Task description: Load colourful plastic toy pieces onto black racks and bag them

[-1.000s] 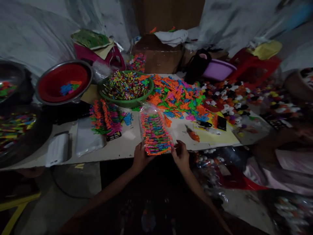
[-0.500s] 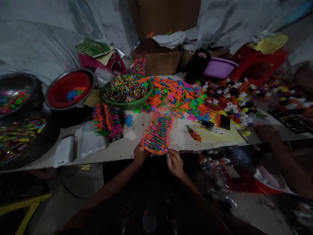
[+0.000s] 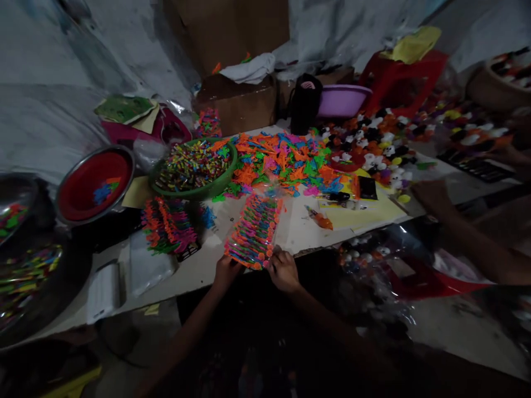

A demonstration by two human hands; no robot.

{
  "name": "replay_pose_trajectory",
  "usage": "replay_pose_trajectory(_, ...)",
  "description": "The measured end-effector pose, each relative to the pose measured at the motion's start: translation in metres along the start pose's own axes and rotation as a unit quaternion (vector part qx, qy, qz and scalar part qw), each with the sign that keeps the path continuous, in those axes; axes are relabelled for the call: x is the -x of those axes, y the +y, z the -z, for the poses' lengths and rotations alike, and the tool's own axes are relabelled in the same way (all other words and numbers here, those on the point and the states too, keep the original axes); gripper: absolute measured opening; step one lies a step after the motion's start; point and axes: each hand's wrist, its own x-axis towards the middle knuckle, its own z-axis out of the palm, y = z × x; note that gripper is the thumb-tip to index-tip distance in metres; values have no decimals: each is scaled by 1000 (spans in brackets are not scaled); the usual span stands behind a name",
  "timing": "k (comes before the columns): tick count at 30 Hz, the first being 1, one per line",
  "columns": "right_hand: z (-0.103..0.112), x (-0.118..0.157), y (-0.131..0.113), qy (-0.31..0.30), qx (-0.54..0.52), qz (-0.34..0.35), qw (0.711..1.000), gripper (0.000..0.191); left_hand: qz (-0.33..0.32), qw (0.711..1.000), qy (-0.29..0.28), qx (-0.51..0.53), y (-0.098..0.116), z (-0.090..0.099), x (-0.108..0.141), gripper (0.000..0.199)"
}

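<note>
A clear plastic bag [image 3: 255,229] packed with rows of small bright plastic toys lies at the table's front edge. My left hand [image 3: 227,271] grips its near left corner, fingers closed. At the near right corner, my right hand [image 3: 284,270] pinches the plastic. Beyond the bag spreads a heap of loose orange, green, pink and blue plastic toys [image 3: 286,157]. Left of the bag stands a stacked bundle of similar toys [image 3: 168,226], with a few blue pieces [image 3: 207,217] beside it.
A green basin [image 3: 226,179] of small colourful pieces stands behind the bundle. At left are a red bowl [image 3: 78,193], a white box-shaped device [image 3: 103,293] and flat plastic bags [image 3: 151,265]. Another person's arm [image 3: 464,237] reaches in from the right, near many small pompom-like figures [image 3: 385,143].
The camera view has turned and tilted, so the table sits slanted. Both hands still hold the bag at its near corners, and the bag appears slightly more tilted.
</note>
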Motion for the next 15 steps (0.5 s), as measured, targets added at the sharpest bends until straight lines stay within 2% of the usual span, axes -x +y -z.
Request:
replay_pose_trajectory(4, -2, -3, 3, -3, 14, 7, 1000, 15, 11, 1000, 19, 12, 5, -2, -1, 4)
replay_pose_trajectory(10, -5, 1, 5, 35, 3, 23, 999, 20, 31, 997, 43, 52, 17, -7, 5, 7)
replay_pose_trajectory(15, -11, 11, 14, 50, -30, 1, 998, 26, 31, 992, 21, 117, 27, -7, 24, 12)
